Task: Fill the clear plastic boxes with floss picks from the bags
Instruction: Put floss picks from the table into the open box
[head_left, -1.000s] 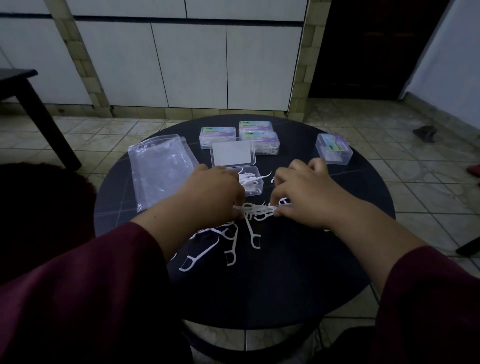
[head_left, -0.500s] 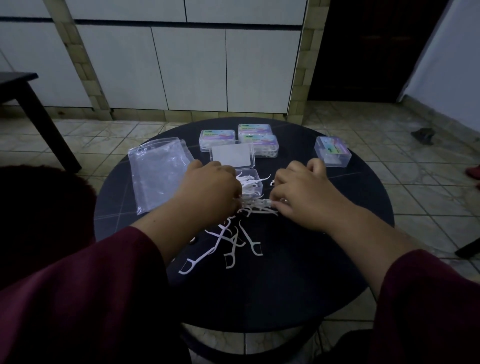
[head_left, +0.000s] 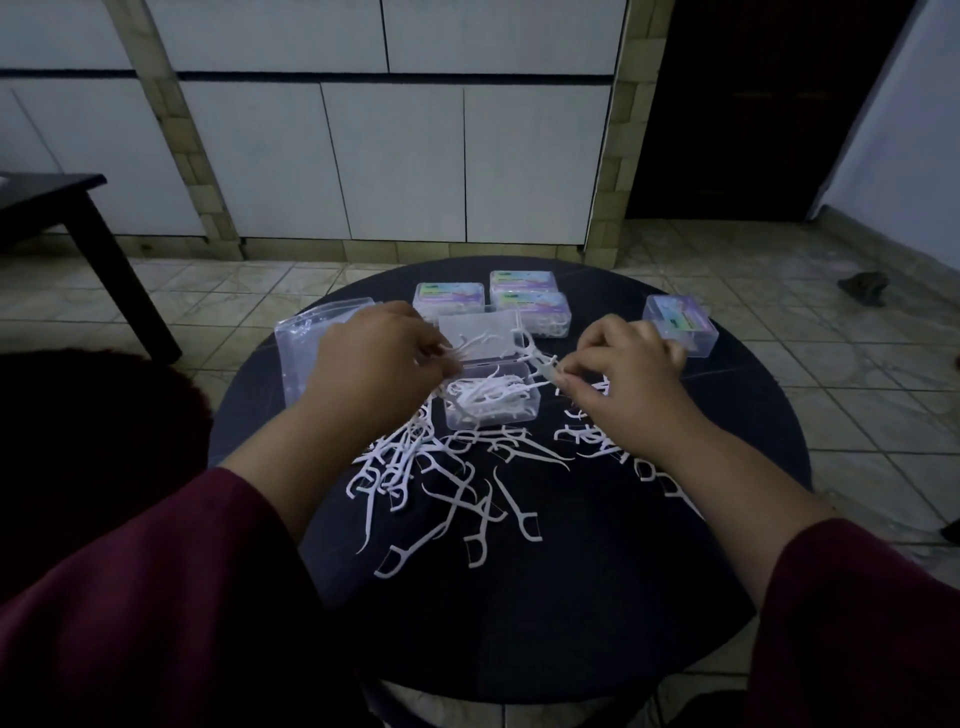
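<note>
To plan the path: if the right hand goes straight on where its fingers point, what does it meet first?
Probably the open clear box: the right hand, pinching floss picks, points left toward it. Depth is unclear.

The open box (head_left: 491, 402) sits mid-table (head_left: 571, 623), picks inside. Behind it stand three shut boxes (head_left: 530, 304); a fourth (head_left: 680, 325) lies to its right. Bags (head_left: 306, 353) lie to its left. Loose picks (head_left: 452, 493) lie before it.
</note>
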